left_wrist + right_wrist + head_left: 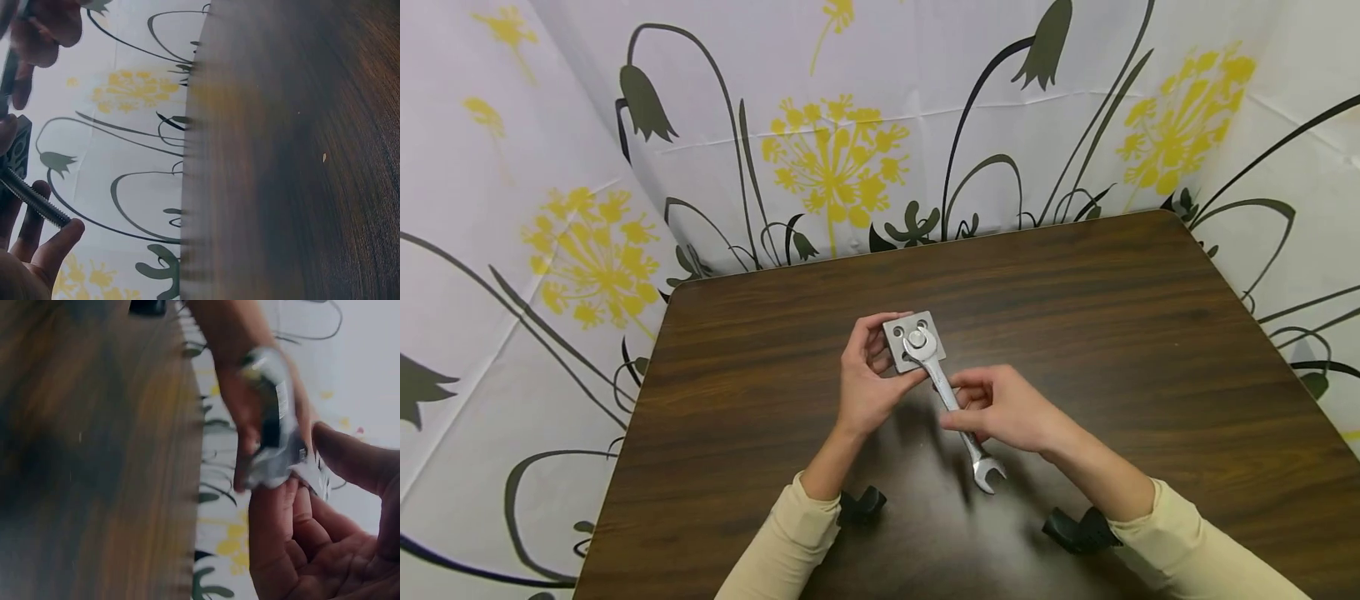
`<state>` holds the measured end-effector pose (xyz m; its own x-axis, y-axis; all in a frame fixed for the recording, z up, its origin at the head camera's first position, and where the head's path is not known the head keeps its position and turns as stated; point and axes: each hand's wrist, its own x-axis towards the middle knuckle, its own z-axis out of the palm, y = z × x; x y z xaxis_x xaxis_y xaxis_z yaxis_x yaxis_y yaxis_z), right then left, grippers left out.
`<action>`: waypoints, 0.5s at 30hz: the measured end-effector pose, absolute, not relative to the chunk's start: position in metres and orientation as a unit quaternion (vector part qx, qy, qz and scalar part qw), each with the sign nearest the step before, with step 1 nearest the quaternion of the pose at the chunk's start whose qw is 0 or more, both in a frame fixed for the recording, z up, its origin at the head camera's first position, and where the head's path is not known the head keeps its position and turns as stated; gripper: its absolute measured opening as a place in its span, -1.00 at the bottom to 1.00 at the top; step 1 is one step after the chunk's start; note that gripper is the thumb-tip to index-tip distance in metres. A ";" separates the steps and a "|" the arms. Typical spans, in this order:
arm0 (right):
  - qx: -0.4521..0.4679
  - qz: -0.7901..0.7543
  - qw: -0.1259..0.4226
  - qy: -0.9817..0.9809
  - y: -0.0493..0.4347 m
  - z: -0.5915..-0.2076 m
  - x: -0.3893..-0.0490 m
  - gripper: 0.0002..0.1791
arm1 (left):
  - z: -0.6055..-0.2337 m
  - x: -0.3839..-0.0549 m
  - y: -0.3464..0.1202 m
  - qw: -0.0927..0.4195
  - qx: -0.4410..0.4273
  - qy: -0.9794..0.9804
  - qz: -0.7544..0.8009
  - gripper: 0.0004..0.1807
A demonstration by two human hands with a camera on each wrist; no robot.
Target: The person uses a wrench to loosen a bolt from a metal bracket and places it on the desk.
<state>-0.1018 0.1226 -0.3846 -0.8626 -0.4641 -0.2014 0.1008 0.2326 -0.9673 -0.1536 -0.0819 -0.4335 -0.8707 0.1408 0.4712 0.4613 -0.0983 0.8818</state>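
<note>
My left hand [868, 383] grips a square metal plate [891, 329] with holes near its corners, the thumb along its lower edge. A bolt [917, 338] goes through the plate, its head facing up in the head view. From the plate's other side, its threaded shank [39, 203] sticks out near the left fingers in the left wrist view. A silver open-ended wrench [950, 392] has its upper end at the bolt head. My right hand [1007, 408] pinches the wrench's handle between thumb and fingers. The wrench's free open end [269, 469] looms blurred in the right wrist view.
Plate and wrench are held over a dark wood-grain table [760, 358]. Behind it hangs a white curtain [880, 50] printed with flowers. Black wrist-worn pieces stand out near the left sleeve [790, 533] and right sleeve [1187, 542].
</note>
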 end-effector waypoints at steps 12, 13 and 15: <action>-0.166 -0.358 0.097 0.914 0.141 -0.371 -0.125 -0.67 | -0.407 -0.140 -0.082 0.090 -0.210 -0.679 -0.697 -0.22; -0.169 -0.344 0.093 0.919 0.142 -0.370 -0.127 -0.68 | -0.407 -0.140 -0.082 0.088 -0.212 -0.680 -0.697 -0.22; -0.175 -0.319 0.082 0.928 0.144 -0.369 -0.131 -0.69 | -0.407 -0.140 -0.083 0.082 -0.216 -0.679 -0.696 -0.22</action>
<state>-0.1312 0.1444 -0.3692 -0.9255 -0.3766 -0.0411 -0.2718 0.7357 -0.6204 -0.1395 -0.0827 -0.4067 -0.8936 0.1783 0.4120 0.4074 -0.0631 0.9111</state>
